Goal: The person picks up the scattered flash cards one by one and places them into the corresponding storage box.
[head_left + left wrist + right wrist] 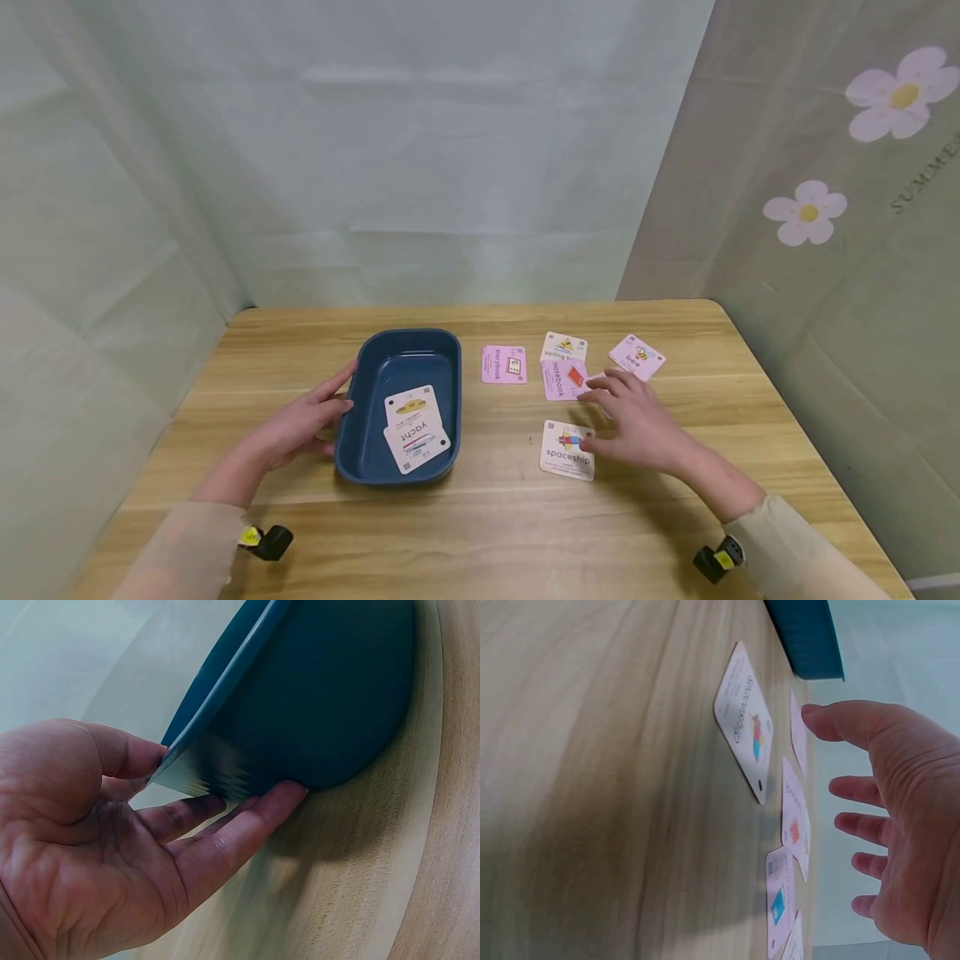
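One left hand (pixel 303 423), fingers extended, is touching the blue tray (pixel 364 446), nearer the left edge of the surface (pixel 495 533); rightward, the spaceship card (pixel 566 463) is lying, probably light, stiff, best pinched edgewise; the right hand (pixel 641 423) is hovering, spread, nearer the right edge.

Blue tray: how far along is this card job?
Apparently done: the yacht card and another overlapping card lie in the blue tray. In hand: the left hand touches the tray's side; the right hand hovers above the table, holding no card. Possibly left: what lies there, including the spaceship, storybook, notebook, sailing boat and bee cards; how many belong inside isn't clear.
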Demonstrator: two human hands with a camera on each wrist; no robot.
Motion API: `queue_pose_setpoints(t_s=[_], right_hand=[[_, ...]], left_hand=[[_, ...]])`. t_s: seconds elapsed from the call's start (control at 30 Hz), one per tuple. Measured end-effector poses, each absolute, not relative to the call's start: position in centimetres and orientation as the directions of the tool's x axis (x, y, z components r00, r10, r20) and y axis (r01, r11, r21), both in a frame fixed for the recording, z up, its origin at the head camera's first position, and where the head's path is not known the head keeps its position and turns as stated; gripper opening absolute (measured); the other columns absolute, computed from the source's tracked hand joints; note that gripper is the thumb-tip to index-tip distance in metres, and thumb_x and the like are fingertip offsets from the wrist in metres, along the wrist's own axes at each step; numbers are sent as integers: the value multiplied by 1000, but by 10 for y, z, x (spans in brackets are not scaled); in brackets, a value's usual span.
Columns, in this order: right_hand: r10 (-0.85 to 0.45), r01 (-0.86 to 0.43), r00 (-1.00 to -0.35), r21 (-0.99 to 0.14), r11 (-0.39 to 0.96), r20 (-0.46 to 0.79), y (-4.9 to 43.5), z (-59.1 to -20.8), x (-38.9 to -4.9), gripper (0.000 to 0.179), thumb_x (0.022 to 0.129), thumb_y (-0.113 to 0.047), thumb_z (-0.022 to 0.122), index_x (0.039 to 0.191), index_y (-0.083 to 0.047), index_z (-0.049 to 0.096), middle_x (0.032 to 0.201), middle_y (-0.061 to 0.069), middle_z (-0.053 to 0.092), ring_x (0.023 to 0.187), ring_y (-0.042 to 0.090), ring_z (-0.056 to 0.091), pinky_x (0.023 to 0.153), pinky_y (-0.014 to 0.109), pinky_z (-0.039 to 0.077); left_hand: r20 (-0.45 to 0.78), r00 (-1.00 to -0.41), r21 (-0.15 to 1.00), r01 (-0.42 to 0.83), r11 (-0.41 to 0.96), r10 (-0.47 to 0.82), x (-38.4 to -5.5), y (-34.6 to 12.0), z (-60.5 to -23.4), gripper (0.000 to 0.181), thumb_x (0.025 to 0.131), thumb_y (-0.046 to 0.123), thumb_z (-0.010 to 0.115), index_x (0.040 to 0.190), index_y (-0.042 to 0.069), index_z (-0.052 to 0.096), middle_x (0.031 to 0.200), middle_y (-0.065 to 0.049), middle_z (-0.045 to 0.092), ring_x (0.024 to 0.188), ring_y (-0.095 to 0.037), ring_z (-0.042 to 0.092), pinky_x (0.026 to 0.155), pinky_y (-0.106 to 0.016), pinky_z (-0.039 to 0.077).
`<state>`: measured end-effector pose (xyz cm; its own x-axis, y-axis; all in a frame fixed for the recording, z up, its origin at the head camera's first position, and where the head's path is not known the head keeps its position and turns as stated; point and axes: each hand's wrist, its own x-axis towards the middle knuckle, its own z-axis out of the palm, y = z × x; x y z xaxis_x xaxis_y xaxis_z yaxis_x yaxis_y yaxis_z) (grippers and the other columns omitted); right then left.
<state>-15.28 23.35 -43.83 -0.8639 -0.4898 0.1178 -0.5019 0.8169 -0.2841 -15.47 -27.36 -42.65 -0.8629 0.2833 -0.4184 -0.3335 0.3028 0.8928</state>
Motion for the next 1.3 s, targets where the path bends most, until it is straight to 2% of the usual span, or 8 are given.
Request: queue_pose_setpoints(t_s=[0.43, 0.67, 0.9, 1.3], right_hand=[[-505, -499, -862, -268, 824, 53, 237, -448, -145, 75, 70, -53, 89, 131, -14, 68, 145, 11, 55, 144, 39, 32, 116, 61, 21], [-501, -485, -866, -273, 831, 15, 237, -451, -142, 74, 69, -54, 90, 128, -16, 67, 146, 11, 53, 145, 40, 31, 116, 63, 21], [-503, -489, -864, -278, 827, 22, 237, -454, -138, 72, 68, -57, 90, 124, -18, 67, 146, 10, 54, 144, 41, 32, 117, 63, 18], [-510, -504, -858, -267, 821, 50, 240, -460, -134, 75, 70, -58, 88, 128, -15, 66, 144, 10, 55, 144, 43, 33, 117, 63, 16]], left_hand=[[-428, -861, 888, -344, 306, 275, -155, -272, -423, 70, 109, 19, 44, 165, 36, 6, 159, -30, 22, 112, -36, 58, 80, -47, 59], [-431, -858, 887, -346, 307, 278, -154, -273, -422, 70, 109, 20, 45, 165, 37, 5, 161, -30, 17, 114, -37, 57, 81, -47, 59], [-437, -856, 881, -347, 321, 275, -155, -274, -423, 71, 109, 22, 46, 165, 39, 5, 163, -31, 14, 116, -37, 57, 81, -46, 59], [-443, -853, 877, -349, 330, 275, -155, -274, -424, 71, 109, 23, 46, 164, 41, 5, 164, -31, 13, 117, -38, 57, 81, -46, 59]])
